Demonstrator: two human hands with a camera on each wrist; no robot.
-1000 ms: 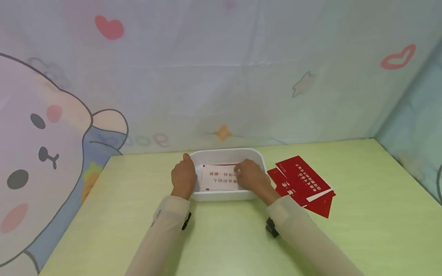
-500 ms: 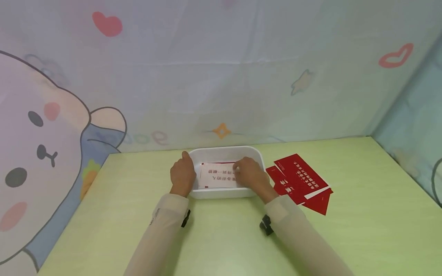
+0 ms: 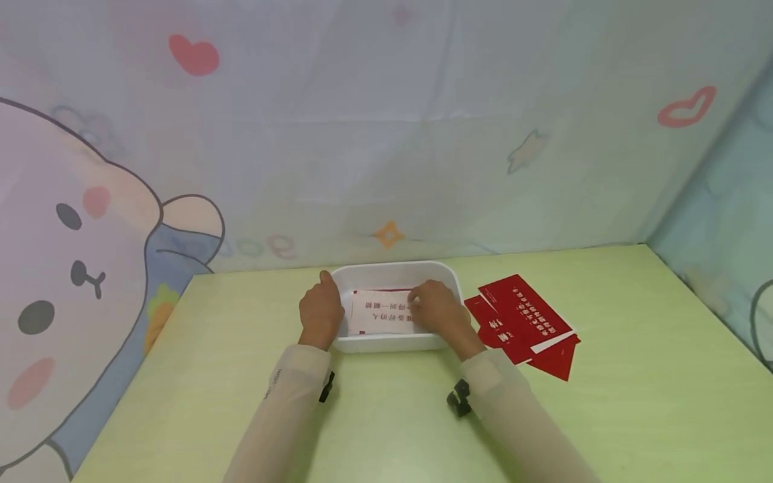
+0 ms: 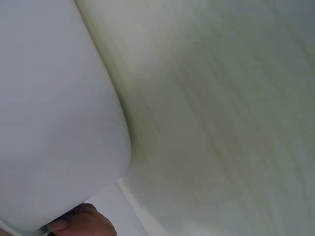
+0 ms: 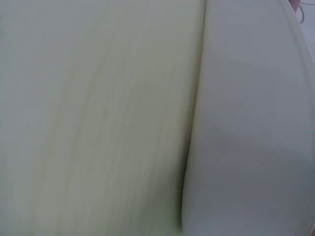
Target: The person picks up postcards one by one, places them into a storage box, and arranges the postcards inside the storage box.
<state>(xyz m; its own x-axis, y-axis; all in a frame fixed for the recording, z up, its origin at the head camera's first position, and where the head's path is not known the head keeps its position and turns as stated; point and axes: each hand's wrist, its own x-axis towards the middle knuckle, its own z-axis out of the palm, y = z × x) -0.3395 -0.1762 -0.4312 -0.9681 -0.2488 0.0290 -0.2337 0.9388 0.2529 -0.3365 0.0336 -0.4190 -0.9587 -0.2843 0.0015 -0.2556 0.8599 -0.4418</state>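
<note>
A white rectangular plastic tray [image 3: 386, 345] stands near the back of the table. Inside it lies a pale card [image 3: 380, 320] with red Chinese writing, and a red edge peeks out behind it. My left hand [image 3: 321, 310] grips the tray's left rim; its fingers [image 4: 87, 223] curl over the edge in the left wrist view. Reaching over the right side, my right hand [image 3: 439, 310] has curled fingers at the card's right end and appears to pinch it. That hand hides the contact. The right wrist view shows mostly the tray's outer wall [image 5: 251, 128].
Several overlapping red cards [image 3: 525, 312] with white writing lie on the light green table [image 3: 386, 429], just right of the tray. A printed cloth [image 3: 338, 161] hangs behind the table's back edge. A dark cable [image 3: 756, 322] shows at the far right.
The head view shifts slightly. Both hands, the tray and the cards keep their places; the right forearm moves only a little at the wrist.
</note>
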